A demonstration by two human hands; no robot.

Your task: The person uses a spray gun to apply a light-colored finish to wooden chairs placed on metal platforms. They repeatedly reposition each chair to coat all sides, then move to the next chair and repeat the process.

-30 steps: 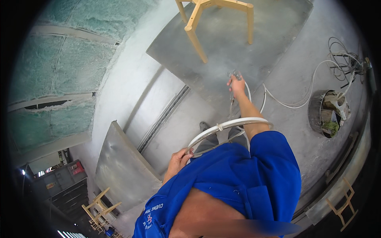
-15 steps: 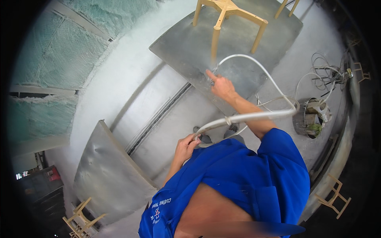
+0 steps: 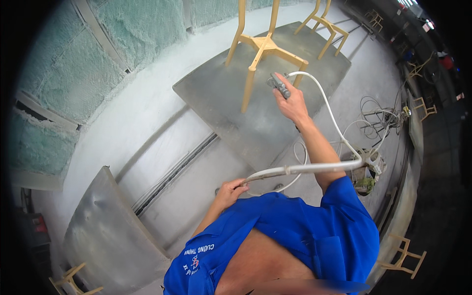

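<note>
My right hand (image 3: 291,102) is stretched forward, gripping a grey spray gun (image 3: 278,84) aimed toward a pale wooden chair (image 3: 263,47) that stands on a grey floor plate (image 3: 255,123). A white hose (image 3: 324,113) loops from the gun down and across my body. My left hand (image 3: 229,189) holds that hose close to my waist. I wear a blue short-sleeved shirt (image 3: 295,236).
A second wooden chair (image 3: 328,24) stands further back on the plate. A green-crusted wall (image 3: 73,64) runs along the left. Another grey plate (image 3: 108,236) lies at lower left. Coiled hoses and a bucket (image 3: 366,172) sit right, with more chair frames (image 3: 405,255) around the edges.
My right hand has reached further forward with the spray gun, toward the chair's legs. The view has tilted up, showing more of the chairs. My left hand keeps hold of the hose.
</note>
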